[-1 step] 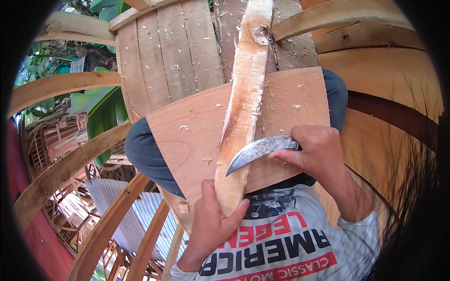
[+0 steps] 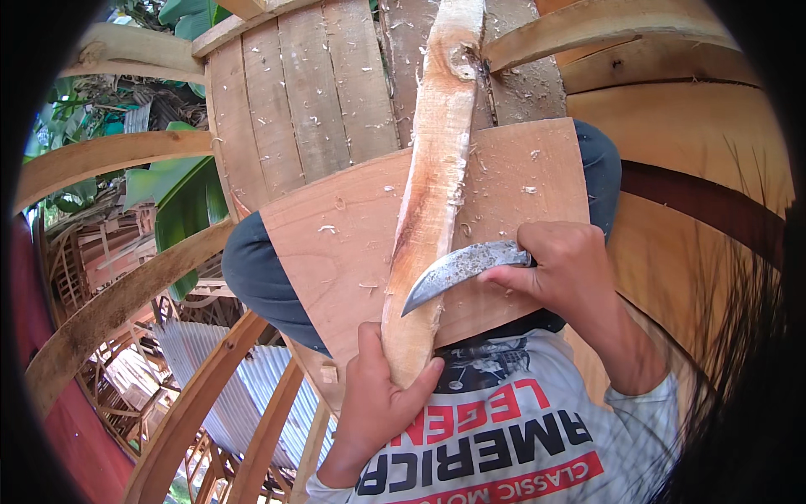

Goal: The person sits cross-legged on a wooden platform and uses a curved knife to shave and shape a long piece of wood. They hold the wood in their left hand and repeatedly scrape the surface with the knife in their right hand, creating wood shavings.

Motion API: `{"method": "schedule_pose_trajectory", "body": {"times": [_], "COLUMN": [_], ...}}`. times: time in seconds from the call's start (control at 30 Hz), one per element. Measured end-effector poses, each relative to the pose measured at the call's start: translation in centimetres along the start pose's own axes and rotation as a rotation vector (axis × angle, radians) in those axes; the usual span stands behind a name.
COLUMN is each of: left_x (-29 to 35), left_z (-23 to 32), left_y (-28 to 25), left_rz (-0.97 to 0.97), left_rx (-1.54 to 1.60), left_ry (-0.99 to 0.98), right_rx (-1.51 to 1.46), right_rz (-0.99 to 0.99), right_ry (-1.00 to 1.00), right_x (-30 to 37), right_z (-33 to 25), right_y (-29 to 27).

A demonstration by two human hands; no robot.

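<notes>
My left hand (image 2: 384,386) is closed around the near end of a long, slightly curved piece of wood (image 2: 437,155). Pale edges and a reddish-brown streak run along it, with a knot near its far part. My right hand (image 2: 558,267) grips a knife (image 2: 462,267) with a broad, curved, dark-speckled blade. Its handle is hidden inside my fist. The blade reaches left across the wood, its tip above the near part; whether it touches cannot be made out. Beneath the wood, a thin plywood board (image 2: 336,252) lies across my lap.
Wood shavings lie scattered on the board and on the plank surface (image 2: 294,109) beyond it. Curved wooden slats (image 2: 109,164) stand on the left, with corrugated metal sheeting (image 2: 197,365) below them. Another curved beam (image 2: 604,32) comes in at the upper right, near wide panels (image 2: 680,130).
</notes>
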State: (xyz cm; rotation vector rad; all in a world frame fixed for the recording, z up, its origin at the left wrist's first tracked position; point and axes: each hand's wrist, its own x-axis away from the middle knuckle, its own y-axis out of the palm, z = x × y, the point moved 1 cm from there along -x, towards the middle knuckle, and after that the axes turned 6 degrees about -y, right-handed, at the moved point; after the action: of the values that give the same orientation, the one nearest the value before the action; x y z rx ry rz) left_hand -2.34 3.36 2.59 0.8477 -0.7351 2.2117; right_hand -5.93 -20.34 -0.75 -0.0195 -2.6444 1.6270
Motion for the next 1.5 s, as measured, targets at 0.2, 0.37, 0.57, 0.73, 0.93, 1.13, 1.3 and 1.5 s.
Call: {"method": "schedule_pose_trajectory", "body": {"times": [0.2, 0.37, 0.57, 0.73, 0.93, 1.13, 1.3, 1.5], "left_x": [0.1, 0.2, 0.1, 0.1, 0.3, 0.3, -0.2, -0.4], "left_z": [-0.1, 0.1, -0.1, 0.0, -1.0, -0.9, -1.3, -1.3], "left_y": [-0.4, -0.6, -0.4, -0.6, -0.4, -0.5, 0.0, -0.1], "left_rz": [-0.078, -0.082, -0.046, -0.065, -0.056, -0.064, -0.014, -0.034], "left_rx": [0.112, 0.127, 0.113, 0.170, 0.249, 0.364, 0.329, 0.428], "left_ry": [-0.113, -0.096, -0.018, -0.100, -0.090, -0.166, -0.037, -0.062], "right_rx": [0.017, 0.073, 0.124, 0.201, 0.230, 0.059, -0.277, -0.578], "right_rz": [0.026, 0.065, 0.097, 0.131, 0.132, -0.019, -0.240, -0.333], "right_ry": [-0.019, -0.048, -0.020, 0.086, 0.140, 0.233, 0.331, 0.102], "right_x": [-0.7, -1.5, -2.5, -2.9, -2.2, -1.7, -1.6, -1.2], "right_z": [0.5, 0.8, 1.2, 3.0, 2.1, 1.4, 0.1, -1.7], "right_y": [0.3, 0.3, -0.3, 0.0, -0.9, -1.5, -1.1, -1.4]}}
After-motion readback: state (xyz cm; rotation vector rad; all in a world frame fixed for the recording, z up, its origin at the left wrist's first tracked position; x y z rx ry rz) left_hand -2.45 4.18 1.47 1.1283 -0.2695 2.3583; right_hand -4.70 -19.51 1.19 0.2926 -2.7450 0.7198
